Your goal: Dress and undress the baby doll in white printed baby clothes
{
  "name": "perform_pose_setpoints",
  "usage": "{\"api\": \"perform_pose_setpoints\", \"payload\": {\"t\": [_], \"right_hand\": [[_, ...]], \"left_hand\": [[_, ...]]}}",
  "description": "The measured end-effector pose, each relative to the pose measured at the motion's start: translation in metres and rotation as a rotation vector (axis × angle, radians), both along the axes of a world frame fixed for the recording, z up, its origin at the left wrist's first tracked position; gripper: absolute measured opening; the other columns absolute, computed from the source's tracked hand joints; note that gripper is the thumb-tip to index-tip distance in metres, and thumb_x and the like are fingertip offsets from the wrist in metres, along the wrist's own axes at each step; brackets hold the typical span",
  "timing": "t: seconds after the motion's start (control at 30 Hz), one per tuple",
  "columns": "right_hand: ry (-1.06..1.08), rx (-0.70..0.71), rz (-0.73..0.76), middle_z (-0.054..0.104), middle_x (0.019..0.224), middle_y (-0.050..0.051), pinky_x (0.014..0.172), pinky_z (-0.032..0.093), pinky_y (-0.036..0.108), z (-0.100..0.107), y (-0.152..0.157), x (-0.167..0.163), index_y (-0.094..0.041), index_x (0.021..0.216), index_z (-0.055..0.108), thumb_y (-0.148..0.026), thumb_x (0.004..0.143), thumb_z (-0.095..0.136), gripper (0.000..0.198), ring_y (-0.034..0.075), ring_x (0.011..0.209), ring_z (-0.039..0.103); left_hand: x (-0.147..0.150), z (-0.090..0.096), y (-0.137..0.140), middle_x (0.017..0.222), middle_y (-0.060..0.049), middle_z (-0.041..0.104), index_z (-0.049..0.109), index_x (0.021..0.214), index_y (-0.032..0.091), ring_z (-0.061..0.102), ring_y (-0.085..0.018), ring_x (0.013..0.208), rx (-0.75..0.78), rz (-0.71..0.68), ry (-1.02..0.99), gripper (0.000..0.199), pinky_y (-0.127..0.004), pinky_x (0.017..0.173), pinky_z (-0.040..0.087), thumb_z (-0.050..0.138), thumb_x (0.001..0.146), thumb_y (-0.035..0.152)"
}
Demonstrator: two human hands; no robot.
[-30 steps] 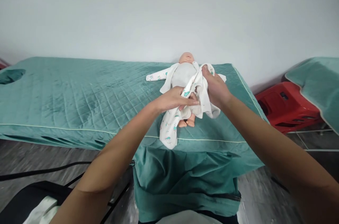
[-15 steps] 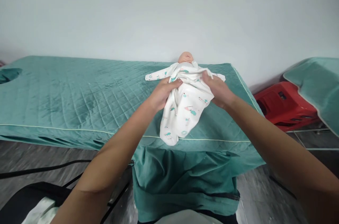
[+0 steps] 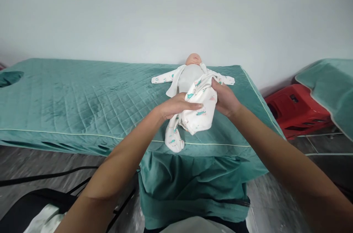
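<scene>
A baby doll (image 3: 193,58) lies on its back on a green quilted bed, head toward the wall. Its white printed baby romper (image 3: 201,115) is open at the front, baring the pale grey torso (image 3: 189,75); both sleeves spread sideways. My left hand (image 3: 176,106) is closed on the romper's lower part, thumb lying across the cloth and fingers hidden beneath. On the other side, my right hand (image 3: 225,97) pinches the bunched upper edge of the same garment. One footed leg (image 3: 174,140) of the romper hangs toward the bed's front edge.
The green bed (image 3: 82,97) runs along a white wall (image 3: 138,23). Right of it, a red plastic stool (image 3: 299,110) sits beside another green-covered surface (image 3: 328,86). Black cables (image 3: 49,177) and a black object with white cloth (image 3: 45,220) are at lower left.
The romper's front has been drawn down and to the right, uncovering the doll's torso. My left hand has shifted lower and rightward; my right hand has come slightly inward.
</scene>
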State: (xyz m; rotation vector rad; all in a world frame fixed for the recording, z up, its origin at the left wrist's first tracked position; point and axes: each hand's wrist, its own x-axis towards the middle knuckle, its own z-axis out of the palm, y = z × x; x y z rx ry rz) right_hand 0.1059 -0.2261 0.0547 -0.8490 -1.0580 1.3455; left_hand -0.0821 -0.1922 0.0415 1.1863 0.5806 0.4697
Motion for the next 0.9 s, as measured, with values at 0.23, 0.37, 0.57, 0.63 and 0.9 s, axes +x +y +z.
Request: {"api": "perform_pose_setpoints", "payload": {"t": [0.23, 0.37, 0.57, 0.63, 0.9], "right_hand": [[-0.045, -0.202, 0.139, 0.077, 0.112, 0.007, 0.09, 0.059, 0.036, -0.021, -0.021, 0.008, -0.02, 0.119, 0.07, -0.045, 0.079, 0.08, 0.048, 0.025, 0.107, 0.071], [-0.093, -0.275, 0.183, 0.078, 0.103, 0.008, 0.078, 0.06, 0.031, -0.029, -0.034, 0.011, -0.016, 0.113, 0.073, -0.048, 0.078, 0.081, 0.047, 0.024, 0.096, 0.073], [-0.055, -0.308, 0.134, 0.079, 0.103, 0.009, 0.075, 0.06, 0.03, -0.037, -0.045, 0.017, -0.018, 0.111, 0.074, -0.043, 0.076, 0.083, 0.044, 0.023, 0.093, 0.074], [-0.046, -0.317, 0.089, 0.079, 0.102, 0.008, 0.072, 0.06, 0.028, -0.047, -0.047, 0.021, -0.018, 0.108, 0.074, -0.043, 0.079, 0.081, 0.039, 0.023, 0.092, 0.074], [-0.022, -0.551, 0.015, 0.08, 0.089, 0.007, 0.07, 0.062, 0.031, -0.079, -0.076, 0.01, -0.017, 0.091, 0.074, -0.027, 0.077, 0.082, 0.019, 0.021, 0.077, 0.074]], "left_hand": [[0.007, -0.002, -0.001, 0.096, -0.012, 0.079, 0.074, 0.107, 0.01, 0.075, -0.026, 0.086, -0.129, 0.193, -0.217, 0.039, -0.038, 0.083, 0.059, 0.082, 0.076, 0.032], [0.015, -0.01, -0.005, 0.098, -0.011, 0.079, 0.073, 0.108, 0.011, 0.075, -0.026, 0.093, -0.202, 0.218, -0.324, 0.036, -0.039, 0.091, 0.059, 0.078, 0.08, 0.032], [0.015, -0.019, -0.012, 0.097, -0.013, 0.078, 0.073, 0.106, 0.009, 0.075, -0.025, 0.088, -0.272, 0.105, -0.26, 0.037, -0.036, 0.084, 0.06, 0.078, 0.079, 0.032], [0.011, -0.022, -0.011, 0.096, -0.014, 0.078, 0.073, 0.104, 0.008, 0.075, -0.023, 0.082, -0.275, 0.066, -0.16, 0.036, -0.034, 0.079, 0.06, 0.08, 0.077, 0.029], [0.01, -0.028, -0.008, 0.09, -0.008, 0.079, 0.075, 0.092, 0.015, 0.073, -0.022, 0.082, -0.084, -0.124, 0.239, 0.027, -0.032, 0.078, 0.057, 0.081, 0.066, 0.022]]}}
